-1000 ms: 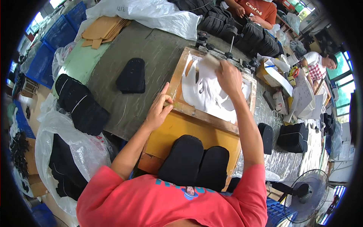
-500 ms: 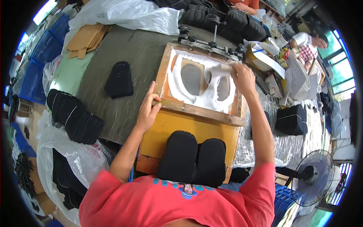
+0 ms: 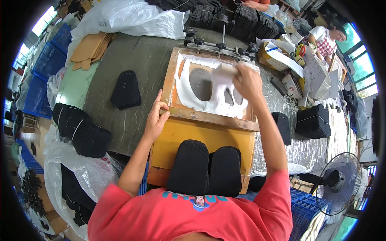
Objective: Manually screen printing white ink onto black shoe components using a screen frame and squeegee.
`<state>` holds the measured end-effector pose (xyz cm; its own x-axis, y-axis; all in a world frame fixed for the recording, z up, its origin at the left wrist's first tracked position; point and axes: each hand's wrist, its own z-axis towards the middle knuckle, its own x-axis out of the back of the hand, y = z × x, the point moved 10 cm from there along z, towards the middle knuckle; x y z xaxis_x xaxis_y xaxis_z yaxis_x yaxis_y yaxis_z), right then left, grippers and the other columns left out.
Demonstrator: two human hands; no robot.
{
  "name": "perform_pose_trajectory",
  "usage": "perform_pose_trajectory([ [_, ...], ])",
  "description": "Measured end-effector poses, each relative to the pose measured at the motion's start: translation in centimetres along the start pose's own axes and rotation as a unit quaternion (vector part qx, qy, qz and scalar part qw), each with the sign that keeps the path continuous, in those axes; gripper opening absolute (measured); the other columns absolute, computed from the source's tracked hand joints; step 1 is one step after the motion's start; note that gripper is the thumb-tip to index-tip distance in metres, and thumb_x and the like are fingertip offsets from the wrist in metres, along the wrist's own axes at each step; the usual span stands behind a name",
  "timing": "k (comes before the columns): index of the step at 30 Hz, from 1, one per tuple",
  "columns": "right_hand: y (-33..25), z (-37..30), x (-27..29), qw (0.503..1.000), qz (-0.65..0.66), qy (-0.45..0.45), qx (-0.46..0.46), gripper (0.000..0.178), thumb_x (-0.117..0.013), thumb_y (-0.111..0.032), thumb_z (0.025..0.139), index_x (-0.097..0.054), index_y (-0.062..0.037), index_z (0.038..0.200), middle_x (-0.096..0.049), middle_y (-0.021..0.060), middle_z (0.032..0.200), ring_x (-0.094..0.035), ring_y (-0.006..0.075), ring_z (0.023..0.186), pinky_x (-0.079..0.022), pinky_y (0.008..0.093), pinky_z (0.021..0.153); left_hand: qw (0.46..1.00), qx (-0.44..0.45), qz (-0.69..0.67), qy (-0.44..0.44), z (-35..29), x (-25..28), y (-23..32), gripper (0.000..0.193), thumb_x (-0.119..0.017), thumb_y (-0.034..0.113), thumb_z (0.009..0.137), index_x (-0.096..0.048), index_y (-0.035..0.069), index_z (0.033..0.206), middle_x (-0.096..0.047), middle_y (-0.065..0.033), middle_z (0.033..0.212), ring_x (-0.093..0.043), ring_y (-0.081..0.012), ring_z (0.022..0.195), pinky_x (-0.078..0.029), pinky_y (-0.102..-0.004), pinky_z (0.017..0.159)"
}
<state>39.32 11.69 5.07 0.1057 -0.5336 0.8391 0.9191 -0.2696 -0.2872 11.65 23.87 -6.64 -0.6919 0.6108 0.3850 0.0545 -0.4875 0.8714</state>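
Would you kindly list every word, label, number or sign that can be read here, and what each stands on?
I'll give places, not wording:
White sack: short dark number, legible.
Red shirt: blue-green lettering, partly hidden by folds.
Clear plastic bag: red print, too blurred to read.
Pale sheet at right: marks too small to read.
Wooden frame: no lettering I can make out.

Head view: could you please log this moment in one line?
left hand: on wooden frame; right hand: holding pale tool at white paste; black pads: frame's near side
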Motion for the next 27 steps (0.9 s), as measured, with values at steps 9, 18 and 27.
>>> perform_pose_trajectory([
  [9, 0.7, 3.0, 9.5, 0.983, 0.170, 0.060, -0.022, 0.022, -0.067, -0.012, 0.079, -0.069, -0.0033, 0.099, -0.068, 0.0093, 0.093, -0.066, 0.0213, 0.087, -0.051, 0.0326, 0.079, 0.988, -0.061, -0.113, 0.082, 1.7, 4.0, 6.2, 0.021, -0.042, 0.019, 0.101, -0.055, 0.004, 0.108, -0.038, -0.0219, 0.153, -0.036, -0.0274, 0.141, -0.024, -0.0383, 0.115],
  [18, -2.2, -7.9, 5.1, 0.964, 0.172, -0.201, -0.023, 0.013, -0.061, -0.006, 0.086, -0.073, -0.0034, 0.091, -0.072, 0.0141, 0.090, -0.070, 0.0293, 0.082, -0.054, 0.0363, 0.076, 0.980, -0.159, -0.022, 0.119, 9.3, 6.4, 13.8, 0.038, -0.039, 0.027, 0.104, -0.050, 0.001, 0.130, -0.054, -0.0159, 0.136, -0.047, -0.0234, 0.130, -0.032, -0.0356, 0.110],
  [27, 12.7, -7.5, -7.5, 0.968, 0.057, -0.048, -0.241, 0.030, -0.073, -0.024, 0.079, -0.070, -0.0070, 0.104, -0.071, 0.0164, 0.098, -0.066, 0.0380, 0.095, -0.051, 0.0457, 0.083, 0.999, -0.025, 0.044, -0.011, 9.2, -0.9, 2.5, 0.021, -0.061, 0.014, 0.094, -0.063, 0.004, 0.112, -0.066, -0.0125, 0.105, -0.062, -0.0291, 0.094, -0.047, -0.0365, 0.086],
])
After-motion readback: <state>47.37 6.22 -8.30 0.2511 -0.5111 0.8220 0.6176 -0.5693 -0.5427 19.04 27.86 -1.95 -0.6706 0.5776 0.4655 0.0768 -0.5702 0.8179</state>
